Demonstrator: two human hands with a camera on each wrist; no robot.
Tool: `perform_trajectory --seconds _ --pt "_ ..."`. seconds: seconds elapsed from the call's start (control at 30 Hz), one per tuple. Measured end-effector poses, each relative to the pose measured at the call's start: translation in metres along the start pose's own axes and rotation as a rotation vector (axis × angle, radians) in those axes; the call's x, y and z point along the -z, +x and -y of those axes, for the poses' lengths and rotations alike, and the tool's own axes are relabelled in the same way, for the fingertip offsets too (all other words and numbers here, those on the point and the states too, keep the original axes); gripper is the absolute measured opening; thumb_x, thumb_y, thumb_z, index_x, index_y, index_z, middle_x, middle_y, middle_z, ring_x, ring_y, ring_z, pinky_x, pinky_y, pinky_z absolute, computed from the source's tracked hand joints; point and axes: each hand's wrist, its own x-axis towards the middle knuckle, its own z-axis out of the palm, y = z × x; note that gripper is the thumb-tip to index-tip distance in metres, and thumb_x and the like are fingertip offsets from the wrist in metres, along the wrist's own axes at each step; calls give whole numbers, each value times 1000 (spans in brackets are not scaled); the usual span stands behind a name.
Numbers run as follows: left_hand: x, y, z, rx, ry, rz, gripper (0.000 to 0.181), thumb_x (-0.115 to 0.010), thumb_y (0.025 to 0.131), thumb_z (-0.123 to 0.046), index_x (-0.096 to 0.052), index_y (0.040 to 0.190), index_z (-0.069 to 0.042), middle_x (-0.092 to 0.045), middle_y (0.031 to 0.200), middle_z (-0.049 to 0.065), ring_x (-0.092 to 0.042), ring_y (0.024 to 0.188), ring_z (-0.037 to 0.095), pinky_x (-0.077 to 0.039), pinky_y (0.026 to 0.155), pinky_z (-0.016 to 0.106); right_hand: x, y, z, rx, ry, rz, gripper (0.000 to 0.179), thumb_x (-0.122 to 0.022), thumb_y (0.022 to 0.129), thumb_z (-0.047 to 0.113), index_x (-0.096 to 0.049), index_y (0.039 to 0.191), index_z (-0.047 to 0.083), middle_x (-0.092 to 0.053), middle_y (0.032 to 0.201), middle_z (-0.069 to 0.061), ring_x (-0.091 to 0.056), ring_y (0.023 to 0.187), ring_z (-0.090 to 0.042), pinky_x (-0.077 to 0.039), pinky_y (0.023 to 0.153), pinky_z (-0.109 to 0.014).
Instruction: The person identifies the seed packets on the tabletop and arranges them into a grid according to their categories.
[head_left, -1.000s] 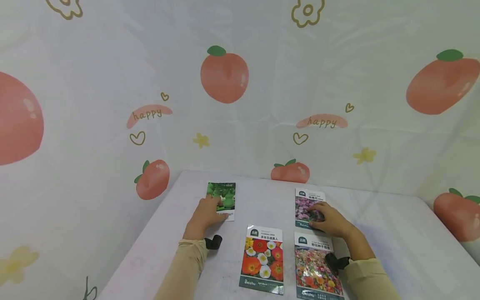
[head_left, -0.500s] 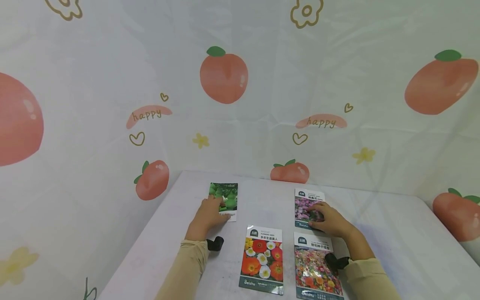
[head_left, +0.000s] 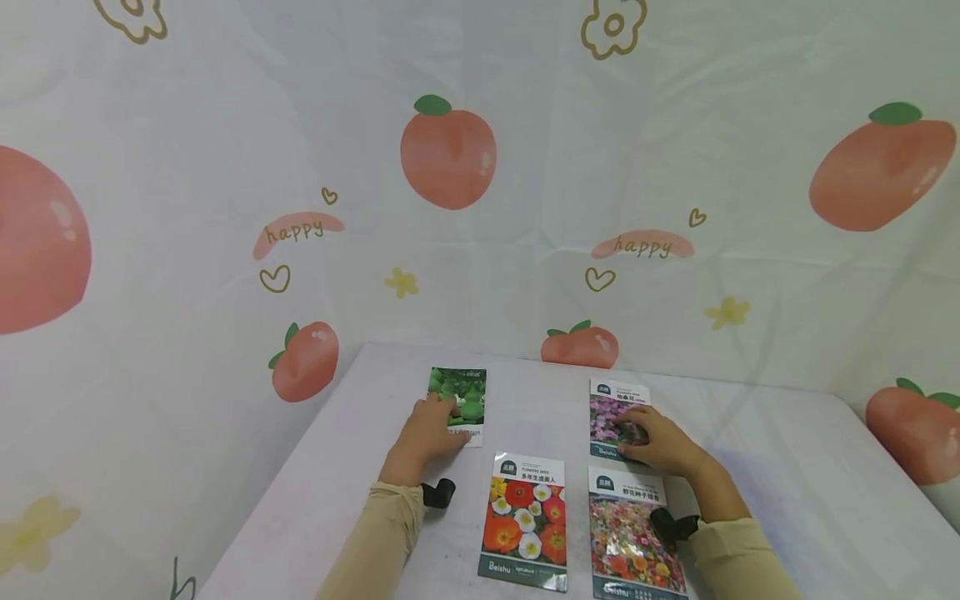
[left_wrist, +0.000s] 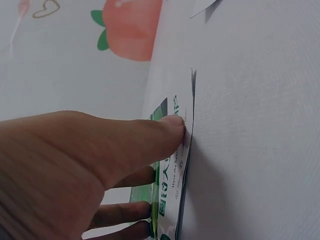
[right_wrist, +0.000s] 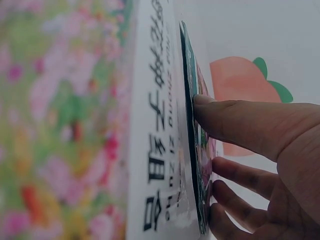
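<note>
My left hand [head_left: 431, 435] rests on a green seed packet [head_left: 471, 408] at the back left of the table. In the left wrist view the thumb presses the packet's white lower strip, and the other fingers touch its green face. The right hand [head_left: 660, 442] lies on a seed packet with purple flowers [head_left: 606, 408] at the back right. Its thumb and fingertips touch the front of that packet in the right wrist view. Nearer the front lie a seed packet with red and white poppies [head_left: 524, 521] and a seed packet with mixed wildflowers [head_left: 626, 533], the latter partly under the right wrist.
A white cloth covers the table [head_left: 330, 517]. Behind it hangs a white curtain [head_left: 510, 275] printed with peaches and hearts. Each wrist carries a small black device, the left one [head_left: 438, 493] beside the poppy packet, the right one [head_left: 673, 527] over the wildflower packet.
The left hand has slid the green seed packet to the right, and slightly toward the front, across the table. My right hand and the other packets stay where they were.
</note>
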Motion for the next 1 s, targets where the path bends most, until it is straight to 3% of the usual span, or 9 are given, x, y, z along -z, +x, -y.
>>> perform_trajectory --seconds 0.27,1.0 --pt "2 -4 -7 -15 7 -17 39 -87 86 -27 -74 114 -3 -65 115 18 -60 104 35 -56 92 55 0 -1 1 4 -3 -3 43 -83 92 22 -70 130 5 -55 143 -32 -55 130 -56 -48 101 -70" --pt "0 -2 -7 -8 34 -26 39 -86 86 -27 -74 114 -2 -66 114 19 -63 107 37 -56 94 55 -1 0 -2 15 2 -8 42 -82 93 23 -70 129 7 -55 142 -31 -60 123 -51 -52 97 -65"
